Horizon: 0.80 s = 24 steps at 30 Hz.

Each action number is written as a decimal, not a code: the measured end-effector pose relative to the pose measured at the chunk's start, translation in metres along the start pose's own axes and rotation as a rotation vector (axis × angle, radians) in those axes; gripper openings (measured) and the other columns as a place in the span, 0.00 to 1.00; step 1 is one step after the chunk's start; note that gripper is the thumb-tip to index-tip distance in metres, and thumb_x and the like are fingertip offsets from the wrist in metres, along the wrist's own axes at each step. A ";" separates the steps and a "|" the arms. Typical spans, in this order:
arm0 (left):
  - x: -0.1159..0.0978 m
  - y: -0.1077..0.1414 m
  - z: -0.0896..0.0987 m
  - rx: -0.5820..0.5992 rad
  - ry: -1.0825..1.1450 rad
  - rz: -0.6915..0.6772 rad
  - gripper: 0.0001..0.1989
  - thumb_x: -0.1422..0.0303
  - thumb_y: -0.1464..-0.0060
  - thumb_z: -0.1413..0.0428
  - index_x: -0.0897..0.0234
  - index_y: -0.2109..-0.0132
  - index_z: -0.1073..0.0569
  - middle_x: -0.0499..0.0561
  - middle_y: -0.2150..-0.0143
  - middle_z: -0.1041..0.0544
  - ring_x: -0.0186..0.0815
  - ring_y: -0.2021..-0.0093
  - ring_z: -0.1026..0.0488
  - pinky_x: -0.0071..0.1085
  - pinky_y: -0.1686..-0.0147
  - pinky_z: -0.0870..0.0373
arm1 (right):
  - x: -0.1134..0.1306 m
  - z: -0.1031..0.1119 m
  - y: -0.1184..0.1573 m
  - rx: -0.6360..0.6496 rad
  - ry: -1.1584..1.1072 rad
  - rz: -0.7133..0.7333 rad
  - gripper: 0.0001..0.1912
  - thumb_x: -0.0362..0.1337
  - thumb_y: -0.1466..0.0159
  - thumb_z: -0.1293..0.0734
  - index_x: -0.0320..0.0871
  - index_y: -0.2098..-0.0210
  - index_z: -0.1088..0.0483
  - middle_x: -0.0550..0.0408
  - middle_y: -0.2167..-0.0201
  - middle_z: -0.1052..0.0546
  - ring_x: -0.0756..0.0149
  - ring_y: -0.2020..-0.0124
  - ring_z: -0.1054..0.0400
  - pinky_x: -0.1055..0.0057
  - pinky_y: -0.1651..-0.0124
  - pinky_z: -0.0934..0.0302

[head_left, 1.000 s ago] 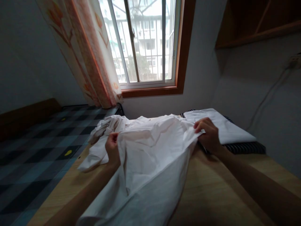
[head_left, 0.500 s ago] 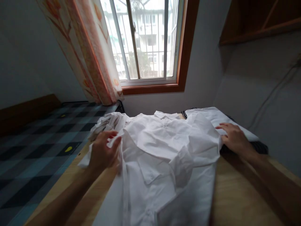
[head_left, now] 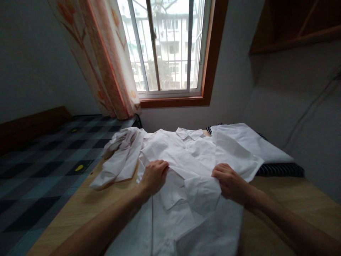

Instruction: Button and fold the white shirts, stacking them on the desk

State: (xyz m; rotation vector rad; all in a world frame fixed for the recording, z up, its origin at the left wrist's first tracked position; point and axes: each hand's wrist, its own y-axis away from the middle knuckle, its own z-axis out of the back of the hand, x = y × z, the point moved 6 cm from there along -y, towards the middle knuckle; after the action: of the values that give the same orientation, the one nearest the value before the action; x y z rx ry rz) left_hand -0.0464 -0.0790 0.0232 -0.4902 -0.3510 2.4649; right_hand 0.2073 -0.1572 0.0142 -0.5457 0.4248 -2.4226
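Note:
A white shirt (head_left: 170,145) lies spread on the wooden table (head_left: 287,199), its collar (head_left: 189,134) at the far edge and its buttoned front toward me. My left hand (head_left: 156,176) is closed on a fold of the shirt left of its middle, fingers curled over the cloth. On the right side of the shirt, my right hand (head_left: 226,179) also grips the fabric. The cloth between the two hands is drawn across in a loose edge. A chest pocket (head_left: 173,193) shows just below the left hand. The fingertips are partly hidden by the folds.
Crumpled white cloth (head_left: 119,160) rests at the table's left side. At the back right, folded white cloth (head_left: 245,142) lies on a black striped item (head_left: 282,170). A bed with a checked cover (head_left: 53,170) stands left; a window (head_left: 170,46) and curtain (head_left: 106,64) are behind.
Both hands have moved inward from the shirt's sides and closed on its fabric. The sleeve on the right now lies out flatter toward the folded cloth.

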 end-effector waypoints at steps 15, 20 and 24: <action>0.204 0.055 0.143 -1.060 0.579 1.008 0.14 0.79 0.59 0.48 0.64 0.62 0.35 0.45 0.69 0.31 0.32 0.71 0.33 0.33 0.68 0.29 | -0.168 0.189 0.142 -0.520 0.588 -0.648 0.11 0.43 0.40 0.42 0.49 0.68 0.28 0.45 0.66 0.24 0.57 0.70 0.31 0.59 0.68 0.42; 0.127 0.041 0.148 -0.910 -0.278 0.473 0.14 0.71 0.52 0.44 0.67 0.56 0.30 0.60 0.51 0.28 0.48 0.49 0.33 0.48 0.46 0.39 | -0.130 0.166 0.091 -0.519 0.633 -0.570 0.16 0.46 0.35 0.44 0.47 0.57 0.29 0.39 0.54 0.26 0.47 0.54 0.32 0.53 0.54 0.41; 0.030 0.001 0.080 -0.280 -0.438 0.048 0.15 0.57 0.42 0.47 0.65 0.56 0.28 0.57 0.56 0.25 0.46 0.54 0.30 0.42 0.53 0.36 | -0.049 0.087 0.016 -0.408 0.378 -0.312 0.18 0.50 0.35 0.40 0.43 0.57 0.31 0.45 0.57 0.25 0.51 0.54 0.31 0.56 0.51 0.40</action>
State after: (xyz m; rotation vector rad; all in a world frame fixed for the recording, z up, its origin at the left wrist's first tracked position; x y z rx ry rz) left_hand -0.1031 -0.0728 0.0872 -0.0595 -0.8780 2.5691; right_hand 0.2926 -0.1531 0.0684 -0.3339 1.0808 -2.7605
